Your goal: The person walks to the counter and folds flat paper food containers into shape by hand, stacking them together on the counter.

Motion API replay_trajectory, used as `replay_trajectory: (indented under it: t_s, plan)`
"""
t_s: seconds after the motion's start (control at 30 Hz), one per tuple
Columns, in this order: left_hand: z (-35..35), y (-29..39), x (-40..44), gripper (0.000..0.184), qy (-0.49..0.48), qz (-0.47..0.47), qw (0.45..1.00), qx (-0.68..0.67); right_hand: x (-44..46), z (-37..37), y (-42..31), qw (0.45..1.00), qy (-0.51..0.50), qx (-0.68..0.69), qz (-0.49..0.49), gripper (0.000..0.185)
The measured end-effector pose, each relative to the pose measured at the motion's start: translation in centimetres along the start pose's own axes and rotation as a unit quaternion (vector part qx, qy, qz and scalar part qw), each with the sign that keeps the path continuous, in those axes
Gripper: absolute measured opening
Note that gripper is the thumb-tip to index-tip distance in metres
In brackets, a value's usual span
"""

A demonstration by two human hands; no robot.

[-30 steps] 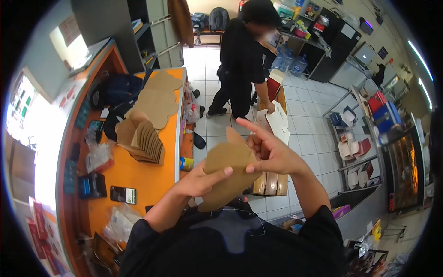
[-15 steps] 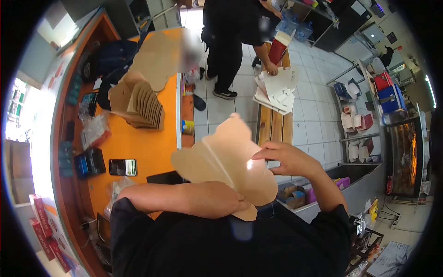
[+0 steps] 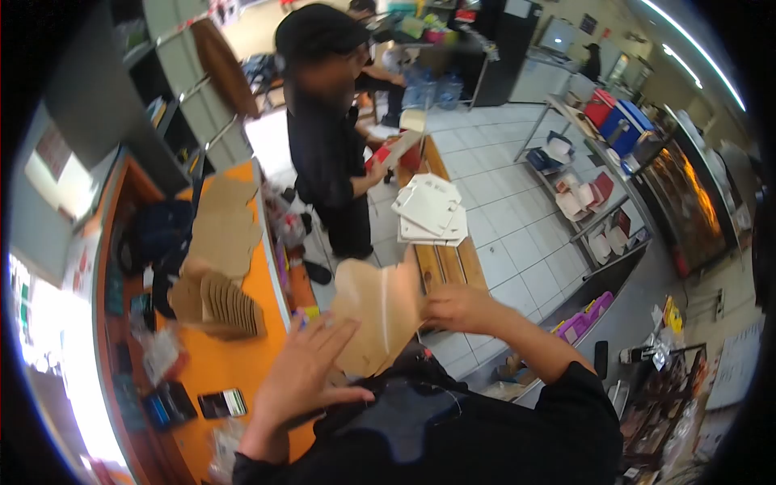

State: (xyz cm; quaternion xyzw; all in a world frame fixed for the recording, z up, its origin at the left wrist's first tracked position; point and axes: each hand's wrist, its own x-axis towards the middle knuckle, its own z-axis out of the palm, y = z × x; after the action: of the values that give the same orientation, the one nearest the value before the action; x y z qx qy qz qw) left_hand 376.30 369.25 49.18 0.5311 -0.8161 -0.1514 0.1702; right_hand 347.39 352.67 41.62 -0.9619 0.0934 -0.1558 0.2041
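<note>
A brown cardboard box blank [image 3: 370, 323], partly flat with a crease down its middle, is held up in front of my chest. My right hand [image 3: 459, 309] pinches its right edge. At its lower left side is my left hand [image 3: 311, 372], open with fingers spread and the thumb pointing right; whether its fingertips touch the board I cannot tell. On the orange counter to the left stands a nested stack of folded brown boxes [image 3: 218, 305]. Behind that stack lie flat brown blanks [image 3: 222, 222].
A phone [image 3: 222, 403], a black device [image 3: 170, 406] and plastic bags share the orange counter [image 3: 250, 364]. Ahead, a person in black [image 3: 323, 145] holds a red and white box piece beside a wooden bench [image 3: 453, 271] with white blanks [image 3: 432, 212]. A shelf rack [image 3: 582, 190] stands right.
My left hand has come off the blank's lower edge and opened. The blank has turned more upright, with my right hand on its edge. The view has tilted up; the person ahead now stands straighter.
</note>
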Motion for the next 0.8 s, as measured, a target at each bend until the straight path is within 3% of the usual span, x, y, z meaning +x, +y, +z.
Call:
replay_trajectory:
  t_s: [0.07, 0.1, 0.13, 0.23, 0.27, 0.37, 0.43, 0.53, 0.6, 0.7, 0.8]
  plan:
    - [1.2, 1.4, 1.6, 0.09, -0.031, -0.06, 0.992, -0.108, 0.8, 3.1, -0.5, 0.999, 0.027, 0.017, -0.043, 0.016]
    - [2.5, 2.0, 2.3, 0.089, -0.043, -0.093, 0.981, -0.163, 1.3, 4.4, -1.1, 0.999, -0.012, 0.022, -0.038, 0.017]
    - [4.9, 1.5, 2.5, 0.081, -0.033, -0.064, 0.992, -0.105, 1.9, 4.2, -2.7, 0.998, -0.058, 0.004, -0.017, 0.018]
    - [8.6, 0.0, 2.7, 0.073, -0.116, -0.149, 0.979, -0.079, 2.1, 5.7, -2.9, 0.998, -0.014, 0.027, -0.045, 0.018]
    - [9.0, -0.1, 2.3, 0.062, -0.007, -0.085, 0.992, -0.093, 2.0, 6.1, -3.1, 0.998, -0.004, 0.038, -0.04, 0.017]
    - [8.9, 0.5, 1.7, 0.047, -0.03, -0.146, 0.982, -0.112, 1.0, 7.0, -3.9, 0.997, 0.018, 0.071, -0.025, 0.015]
    - [9.2, 0.1, 1.4, 0.035, 0.004, -0.176, 0.953, -0.247, 0.6, 7.1, -3.9, 0.996, 0.026, 0.088, -0.025, 0.015]
    - [9.3, -0.4, 0.5, 0.021, 0.053, -0.19, 0.901, -0.387, 0.8, 6.2, -6.2, 0.973, 0.096, 0.194, 0.076, 0.029]
    - [9.7, -0.9, -0.4, 0.014, 0.09, -0.181, 0.867, -0.456, 1.0, 6.4, -6.9, 0.965, 0.201, 0.155, 0.065, 0.035]
    - [9.8, -1.6, -0.9, 0.014, 0.112, -0.11, 0.872, -0.464, 1.3, 7.2, -6.8, 0.951, 0.285, 0.116, 0.024, 0.034]
    - [8.3, -1.4, 0.0, 0.014, 0.095, -0.155, 0.896, -0.406, 1.4, 7.6, -6.7, 0.948, 0.31, 0.07, 0.016, 0.026]
